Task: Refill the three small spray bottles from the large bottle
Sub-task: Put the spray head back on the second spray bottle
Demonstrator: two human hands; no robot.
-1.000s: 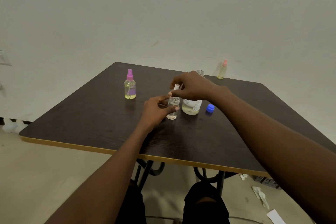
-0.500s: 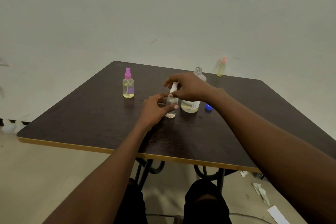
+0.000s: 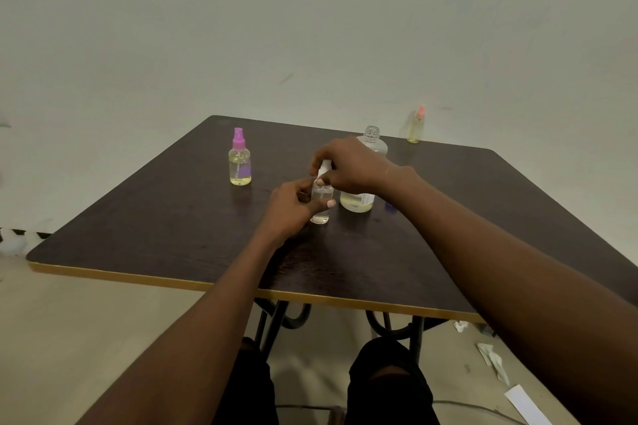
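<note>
A small clear spray bottle (image 3: pixel 321 198) with a white spray top (image 3: pixel 324 167) stands on the dark table (image 3: pixel 172 224) near its middle. My left hand (image 3: pixel 293 207) grips the bottle's body. My right hand (image 3: pixel 348 166) pinches the white spray top from above. Just behind stands the large bottle (image 3: pixel 359 198), uncapped, with pale yellow liquid low inside. A spray bottle with a purple top (image 3: pixel 239 162), filled with yellowish liquid, stands to the left. Another one with a pink top (image 3: pixel 416 126) stands at the table's far edge.
The large bottle's blue cap (image 3: pixel 389 206) peeks out from behind my right forearm. The table's front edge has a yellow band (image 3: pixel 138 278). Paper scraps (image 3: pixel 493 359) lie on the floor at the right. My knees (image 3: pixel 386 376) are under the table.
My right hand has shifted slightly on the white spray top while my left hand keeps its hold. The blue cap is now mostly hidden by my right forearm.
</note>
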